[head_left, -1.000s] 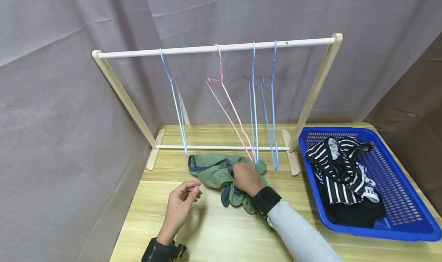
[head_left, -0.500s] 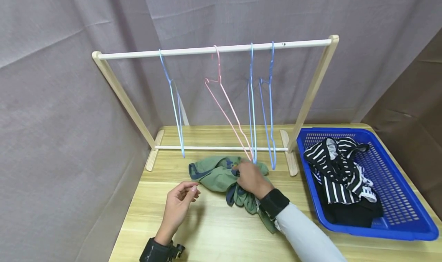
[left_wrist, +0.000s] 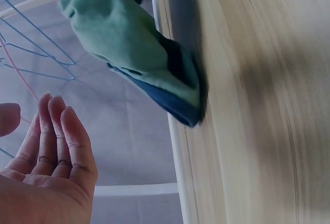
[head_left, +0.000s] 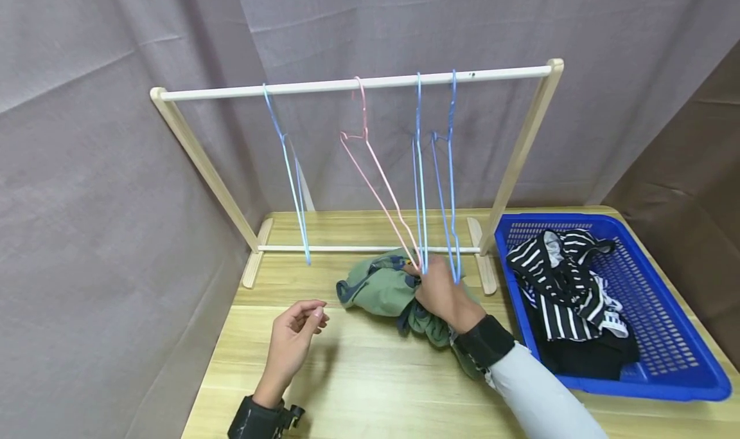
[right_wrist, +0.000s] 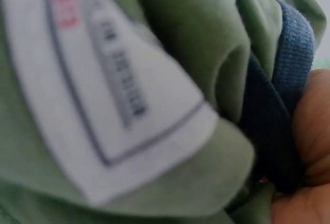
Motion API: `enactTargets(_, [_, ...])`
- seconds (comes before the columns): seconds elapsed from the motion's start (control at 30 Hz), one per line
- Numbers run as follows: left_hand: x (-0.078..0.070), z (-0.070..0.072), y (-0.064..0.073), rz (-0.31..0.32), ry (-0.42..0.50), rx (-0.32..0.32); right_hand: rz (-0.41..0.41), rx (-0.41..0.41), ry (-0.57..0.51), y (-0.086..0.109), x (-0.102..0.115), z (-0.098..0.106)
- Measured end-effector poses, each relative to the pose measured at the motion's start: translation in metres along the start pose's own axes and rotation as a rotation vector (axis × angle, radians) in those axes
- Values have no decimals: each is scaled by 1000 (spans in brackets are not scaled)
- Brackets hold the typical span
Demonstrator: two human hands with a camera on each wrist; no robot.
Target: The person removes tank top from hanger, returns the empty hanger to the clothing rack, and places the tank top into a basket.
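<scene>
My right hand [head_left: 442,292] grips a crumpled green garment [head_left: 376,292] with navy trim, just in front of the rack's lower bar. Close up in the right wrist view, a white printed label [right_wrist: 149,74] hangs from the green cloth, and part of my hand [right_wrist: 315,131] shows beside the navy edging. My left hand [head_left: 291,337] is held to the left of the garment, apart from it, with nothing in it. Its fingers [left_wrist: 62,136] are loosely bent in the left wrist view. Folds hide the garment's full shape.
A wooden rack with a white top bar [head_left: 312,87] stands at the back. From it hang a pink hanger [head_left: 381,169] and several blue ones, their lower ends near my right hand. A blue basket [head_left: 665,297] at the right holds black-and-white striped clothes [head_left: 569,285].
My right hand has moved right and slightly back, dragging and bunching the green garment with it. The left hand has stayed almost in place.
</scene>
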State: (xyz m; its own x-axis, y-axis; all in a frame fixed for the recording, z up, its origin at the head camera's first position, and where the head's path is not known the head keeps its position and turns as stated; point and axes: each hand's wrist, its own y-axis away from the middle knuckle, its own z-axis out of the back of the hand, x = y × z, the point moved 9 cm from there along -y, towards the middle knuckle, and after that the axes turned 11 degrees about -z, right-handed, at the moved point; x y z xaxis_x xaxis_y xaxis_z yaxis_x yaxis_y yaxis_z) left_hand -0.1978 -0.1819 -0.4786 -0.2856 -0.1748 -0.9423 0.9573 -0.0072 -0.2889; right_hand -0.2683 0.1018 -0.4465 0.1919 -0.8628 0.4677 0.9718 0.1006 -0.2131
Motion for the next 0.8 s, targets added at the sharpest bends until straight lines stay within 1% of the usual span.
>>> enactTargets(0.07, [1,0,0,6,0,2,-31,-7,-28,-2,-2,8])
enactTargets(0.17, [0,0,-1,0,-1,4,-62,11,28,-2,-6,16])
enactTargets(0.3, [-1,0,-1,-3,-4,8,-46,21,115,-1,-8,27])
enactTargets(0.4, [-1,0,-1,-5,-4,8,-24,9,134,-1,-8,36])
enactTargets(0.47, [-2,-1,-1,-11,-1,10,-19,-15,128,-1,-11,43])
enactTargets(0.57, [-3,-1,-1,-11,0,14,2,-87,88,0,-15,58])
enactTargets(0.7, [-2,0,0,-7,-1,12,29,-176,96,0,-20,79])
enactTargets(0.8, [-2,1,0,-6,-1,9,0,-177,138,0,-25,94])
